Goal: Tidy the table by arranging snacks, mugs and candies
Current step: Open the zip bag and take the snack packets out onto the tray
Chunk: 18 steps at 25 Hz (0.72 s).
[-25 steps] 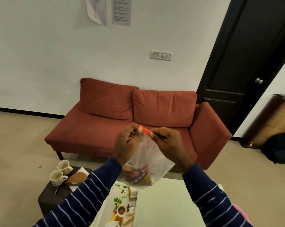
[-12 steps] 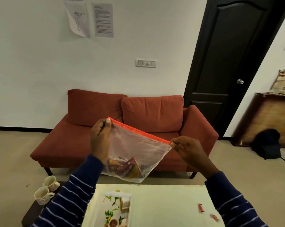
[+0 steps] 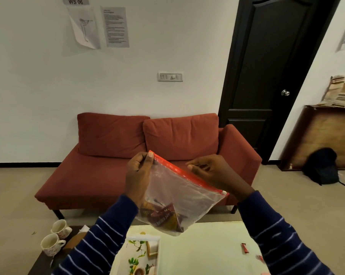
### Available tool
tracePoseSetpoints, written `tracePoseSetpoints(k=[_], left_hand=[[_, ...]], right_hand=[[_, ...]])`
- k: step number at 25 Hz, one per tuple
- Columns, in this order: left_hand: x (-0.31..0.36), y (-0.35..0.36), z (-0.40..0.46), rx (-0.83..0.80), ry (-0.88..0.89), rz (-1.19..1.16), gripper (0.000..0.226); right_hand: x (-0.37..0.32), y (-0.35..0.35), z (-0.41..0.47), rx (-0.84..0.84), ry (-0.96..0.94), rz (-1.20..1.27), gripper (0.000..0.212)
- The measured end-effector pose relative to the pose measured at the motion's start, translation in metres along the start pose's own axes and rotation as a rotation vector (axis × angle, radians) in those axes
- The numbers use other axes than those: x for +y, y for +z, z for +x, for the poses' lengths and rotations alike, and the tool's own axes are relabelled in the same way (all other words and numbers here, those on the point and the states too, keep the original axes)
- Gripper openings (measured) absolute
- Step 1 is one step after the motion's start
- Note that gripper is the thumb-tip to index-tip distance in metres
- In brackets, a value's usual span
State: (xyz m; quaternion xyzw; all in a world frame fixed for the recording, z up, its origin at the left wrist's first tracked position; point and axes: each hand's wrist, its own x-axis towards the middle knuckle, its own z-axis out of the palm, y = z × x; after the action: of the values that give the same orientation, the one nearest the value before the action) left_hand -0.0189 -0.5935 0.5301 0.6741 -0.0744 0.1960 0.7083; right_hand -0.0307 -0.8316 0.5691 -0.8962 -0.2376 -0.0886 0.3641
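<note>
Clear red-zippered bag (image 3: 179,197) of snack packets (image 3: 161,217), tilted above the pale table (image 3: 203,253).
</note>
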Motion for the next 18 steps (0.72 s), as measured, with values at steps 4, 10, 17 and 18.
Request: tracePoseSetpoints(k=[4,10,17,18], left_hand=[[-0.002,0.014,-0.009,-0.041,-0.037,0.025,0.029],[0.010,0.013,-0.016,-0.163,-0.021,0.014,0.034],[0.013,0.007,-0.019,-0.239,-0.102,-0.020,0.038],[0.013,0.007,-0.019,-0.225,-0.106,-0.007,0.034]], right_hand=[[-0.027,0.012,0.023,-0.086,-0.055,0.052,0.024],[-0.028,0.014,0.028,-0.264,0.152,0.349,0.029],[-0.027,0.013,0.027,-0.351,0.340,0.610,0.021],[-0.027,0.013,0.028,-0.329,0.345,0.583,0.019]])
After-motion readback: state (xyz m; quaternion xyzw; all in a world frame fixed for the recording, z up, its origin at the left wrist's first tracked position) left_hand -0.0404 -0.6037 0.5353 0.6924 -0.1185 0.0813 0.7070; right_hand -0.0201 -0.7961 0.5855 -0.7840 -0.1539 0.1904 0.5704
